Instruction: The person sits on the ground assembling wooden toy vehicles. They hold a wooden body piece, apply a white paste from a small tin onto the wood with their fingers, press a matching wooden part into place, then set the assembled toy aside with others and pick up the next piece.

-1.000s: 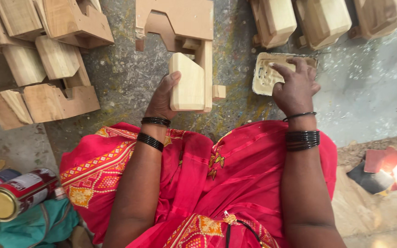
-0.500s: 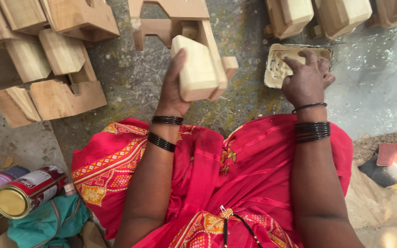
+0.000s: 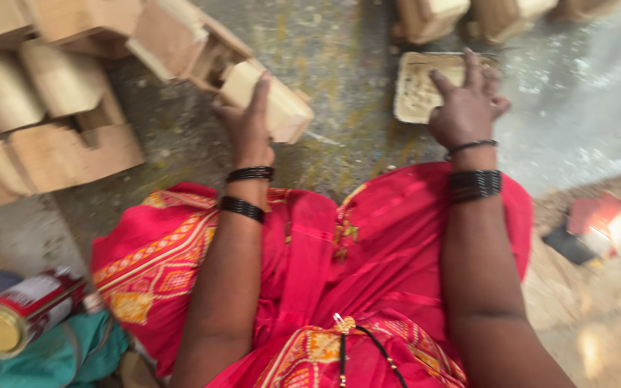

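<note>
**Head view: left hand grips a wooden block, right hand dips into a shallow tray**

The head view looks down on a person seated on a stained concrete floor point(image 3: 353, 79), red patterned cloth across the lap. The left hand point(image 3: 247, 122) is closed round a pale wooden block point(image 3: 271, 106), fingers wrapped over its near face and the thumb side hidden behind it. The block belongs to a larger notched wooden piece point(image 3: 181, 39) that runs away toward the floor's top-left. Its long axis lies on a slant, from the upper left down toward the lower right, and its free end points toward the right hand.

The right hand point(image 3: 468, 108) rests with spread fingers on the near edge of a shallow square tray point(image 3: 415, 90) of pale, grainy paste; the fingertips point(image 3: 440, 79) touch the contents. It holds nothing that can be seen. The tray sits just right of the block's free end, with a bare strip of floor between, so the right hand is the nearer one to the tray and the left the only one on the block.

More wooden blocks point(image 3: 52, 122) are stacked at the left edge, and others point(image 3: 433, 14) line the top edge. A red tin point(image 3: 19, 312) lies at the lower left. Motion blur softens fine detail.
</note>
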### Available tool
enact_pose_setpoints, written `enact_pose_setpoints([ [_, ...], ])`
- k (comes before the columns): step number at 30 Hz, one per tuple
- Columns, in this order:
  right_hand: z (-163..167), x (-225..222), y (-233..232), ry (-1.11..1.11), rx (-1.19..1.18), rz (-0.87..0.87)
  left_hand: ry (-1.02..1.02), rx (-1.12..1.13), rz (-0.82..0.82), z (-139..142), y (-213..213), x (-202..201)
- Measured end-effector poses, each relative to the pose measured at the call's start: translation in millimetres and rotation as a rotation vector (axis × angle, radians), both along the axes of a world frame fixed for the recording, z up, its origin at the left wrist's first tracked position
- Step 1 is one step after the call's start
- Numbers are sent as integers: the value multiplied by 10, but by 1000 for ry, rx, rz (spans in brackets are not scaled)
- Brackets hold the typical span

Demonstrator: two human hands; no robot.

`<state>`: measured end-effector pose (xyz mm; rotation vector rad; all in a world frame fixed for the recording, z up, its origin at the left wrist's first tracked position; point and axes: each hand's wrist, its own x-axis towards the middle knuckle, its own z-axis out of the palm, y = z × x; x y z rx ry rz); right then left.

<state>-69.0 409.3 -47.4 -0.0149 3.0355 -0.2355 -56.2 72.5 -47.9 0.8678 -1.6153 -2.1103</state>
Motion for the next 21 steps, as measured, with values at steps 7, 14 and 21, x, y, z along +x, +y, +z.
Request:
enact_pose_setpoints([
  [7,81,24,-53,-237,64,-149,-148,-6,-33,-162,58,60],
  [14,23,-58,-290,-202,81,-82,-145,-9,-74,-108,129,44],
  [21,-244,-80,-233,-90,66,-83,-381,126,-159,273,143,138],
])
